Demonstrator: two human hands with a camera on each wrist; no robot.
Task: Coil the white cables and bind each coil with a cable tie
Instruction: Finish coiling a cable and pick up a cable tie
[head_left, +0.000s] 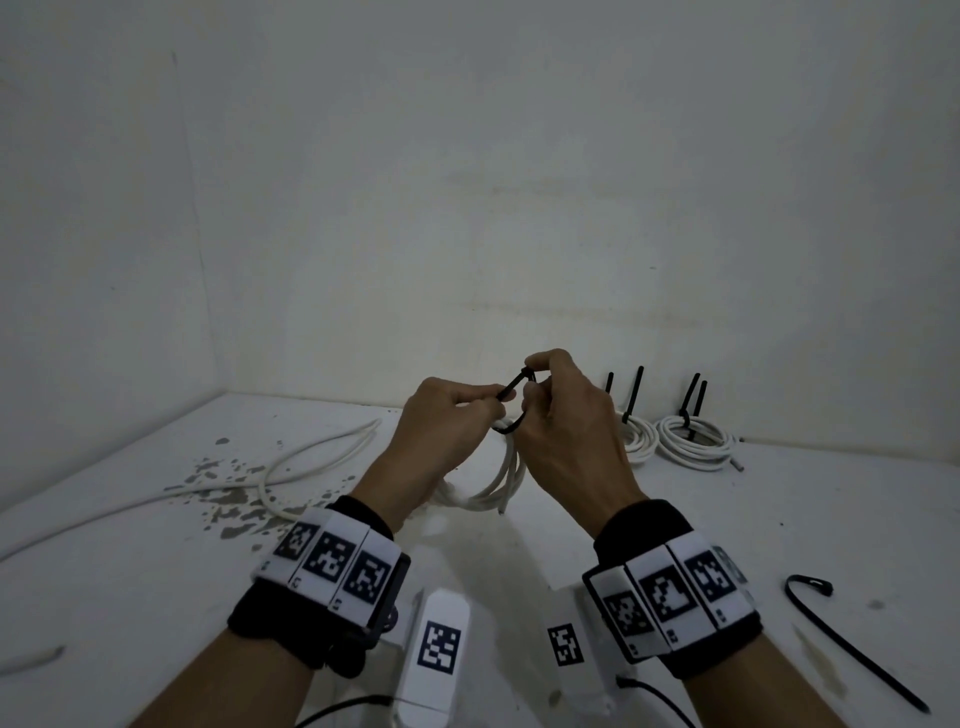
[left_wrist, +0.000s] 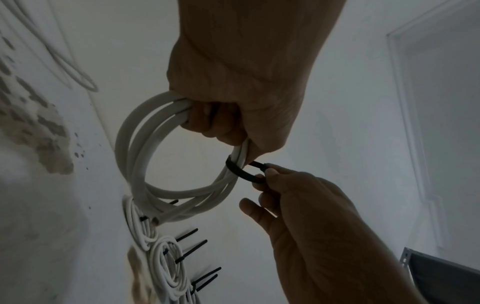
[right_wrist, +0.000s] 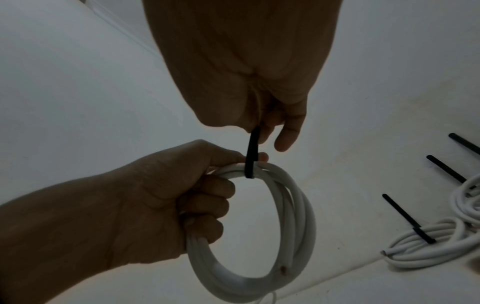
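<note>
Coil (left_wrist: 145, 148) of white cable hangs in the air above the surface (head_left: 156, 597), several turns bunched at the top where my left hand (head_left: 441, 426) is clenched around them. Black cable tie (left_wrist: 240, 171) is looped round the bunch just beside those fingers; loop is slack, not cinched. My right hand (head_left: 566, 415) pinches the tie's two ends together between thumb and forefinger, other fingers loosely spread. Whether the tail has entered the head I cannot tell; fingertips cover it. To do this well, I judge: keep the left grip firm so no turn slips out of the loop, feed the tail straight, then pull while sliding the loop against the strands. Risk: one strand escaping before it tightens. Two bound coils (head_left: 675, 441) lie at the back right; a loose cable (head_left: 311, 457) at left and a spare tie (head_left: 852, 644) at right wait.
</note>
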